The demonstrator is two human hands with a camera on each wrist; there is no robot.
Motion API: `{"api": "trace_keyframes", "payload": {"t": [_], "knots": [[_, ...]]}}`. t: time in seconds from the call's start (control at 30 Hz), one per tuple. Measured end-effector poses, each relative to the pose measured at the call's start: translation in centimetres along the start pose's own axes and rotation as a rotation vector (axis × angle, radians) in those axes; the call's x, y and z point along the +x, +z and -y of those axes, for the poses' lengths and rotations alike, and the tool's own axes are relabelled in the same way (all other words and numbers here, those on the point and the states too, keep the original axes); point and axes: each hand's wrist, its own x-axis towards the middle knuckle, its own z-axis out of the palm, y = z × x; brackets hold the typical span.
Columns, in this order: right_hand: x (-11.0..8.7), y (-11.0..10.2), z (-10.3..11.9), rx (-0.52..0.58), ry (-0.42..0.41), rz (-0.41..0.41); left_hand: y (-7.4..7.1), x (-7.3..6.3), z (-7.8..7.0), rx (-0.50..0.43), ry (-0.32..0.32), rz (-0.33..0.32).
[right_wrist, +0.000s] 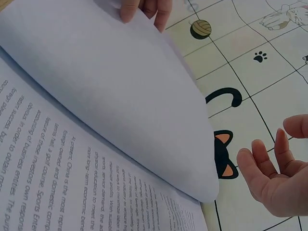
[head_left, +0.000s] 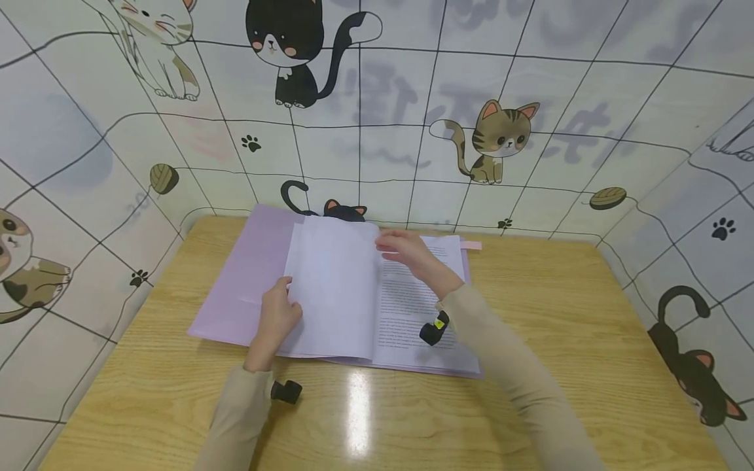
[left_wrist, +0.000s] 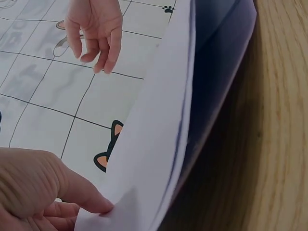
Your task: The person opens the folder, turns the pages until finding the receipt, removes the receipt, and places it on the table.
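Note:
A lilac-covered folder (head_left: 235, 288) lies spread on the table, holding a stack of white paper. My left hand (head_left: 279, 315) pinches the left edge of the turned sheets (head_left: 336, 288), thumb on top in the left wrist view. Their upward side looks blank, and they bow up off the cover. On the right lies a page of printed English text (head_left: 403, 314). My right hand (head_left: 412, 254) hovers over the top of that page near the fold, its fingers loosely bent and holding nothing. In the right wrist view those fingers (right_wrist: 257, 180) are apart from the paper.
The folder rests on a wood-grain table (head_left: 548, 327), close to the back wall (head_left: 400, 150) printed with cats and grid lines. A pink tab (head_left: 471, 245) sticks out at the folder's upper right. Small black devices (head_left: 287, 392) sit at both wrists.

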Motion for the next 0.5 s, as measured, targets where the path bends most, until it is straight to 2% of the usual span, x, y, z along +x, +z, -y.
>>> {"api": "trace_keyframes", "payload": {"t": [0.5], "knots": [[-0.2,-2.1,0.0,0.056,0.004,-0.03,0.6,0.1,1.3,0.047,-0.109,0.127]]}}
